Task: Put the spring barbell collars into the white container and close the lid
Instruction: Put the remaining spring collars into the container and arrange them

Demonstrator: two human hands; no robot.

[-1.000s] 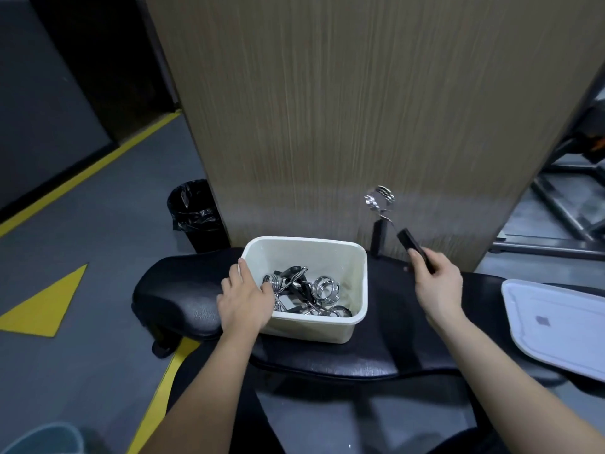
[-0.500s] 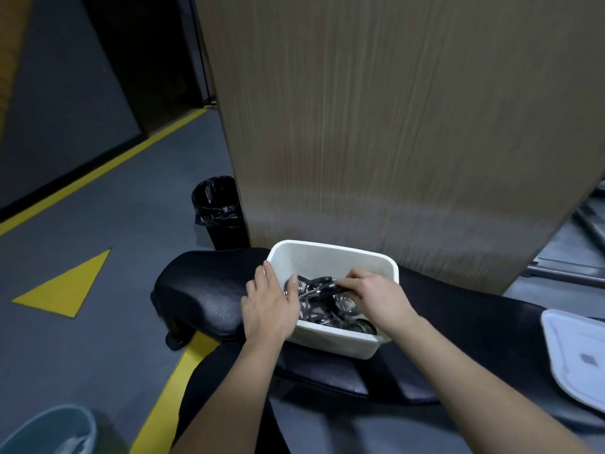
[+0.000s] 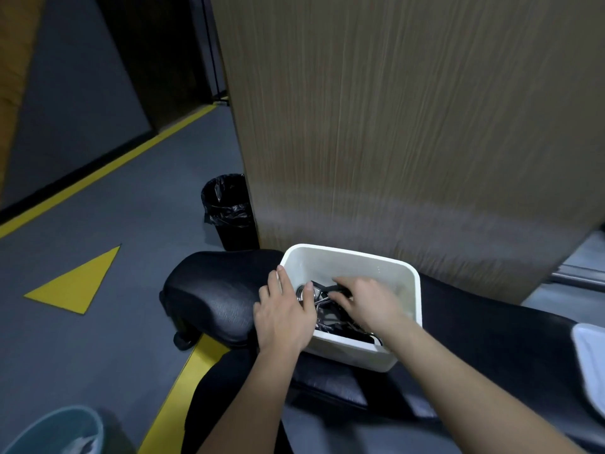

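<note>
The white container [image 3: 353, 260] stands lidless on a black padded bench [image 3: 212, 306]. Several chrome spring barbell collars [image 3: 324, 319] with black handles lie piled inside it. My left hand [image 3: 283, 316] grips the container's left rim, with the thumb over the edge. My right hand [image 3: 370, 303] reaches down into the container, its fingers bent over the black handle of a collar on top of the pile. The white lid [image 3: 589, 355] lies on the bench at the right edge of the view, partly cut off.
A tall wood-grain panel [image 3: 409, 126] rises right behind the container. A black lined trash bin [image 3: 229, 211] stands on the grey floor to the left of it. A teal bin [image 3: 55, 434] shows at the bottom left. Yellow floor markings run beside the bench.
My right hand brought a collar from the air on the right down into the container. The left hand stayed on the rim. The view swung left, pushing the lid to the edge.
</note>
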